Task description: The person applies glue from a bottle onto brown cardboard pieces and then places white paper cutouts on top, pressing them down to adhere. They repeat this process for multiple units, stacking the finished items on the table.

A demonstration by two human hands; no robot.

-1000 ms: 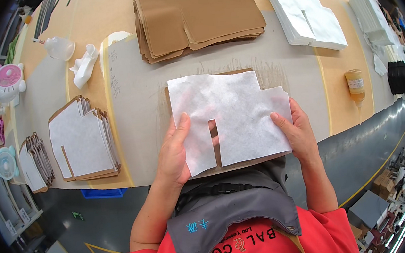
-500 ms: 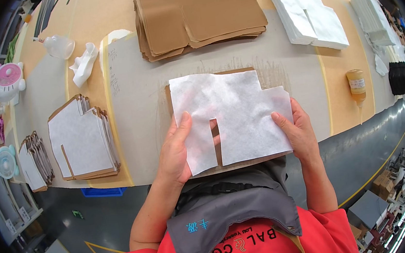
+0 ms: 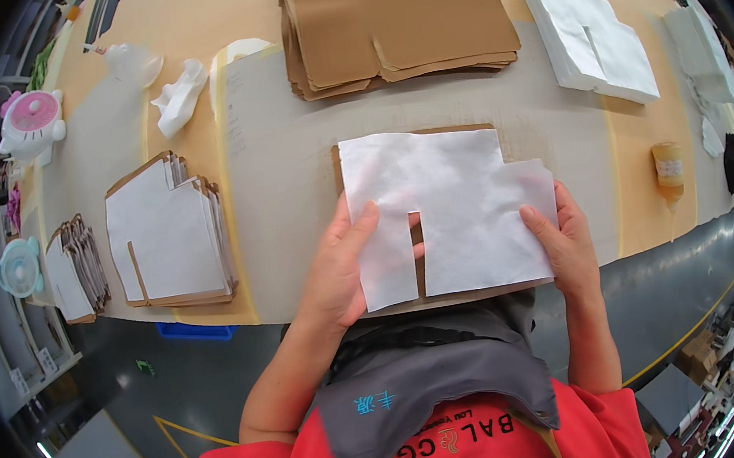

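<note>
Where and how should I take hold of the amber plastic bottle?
Probably around the wide, rounded body of the amber plastic bottle, coming from the left, the side facing the thin white notched sheet. The body offers the broadest surface; its slender nozzle, at the near end, looks too narrow to hold.

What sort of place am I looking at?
Probably a factory workshop: the worktable bears stacked brown panels, a pile of slotted white sheets and an amber bottle.
</note>
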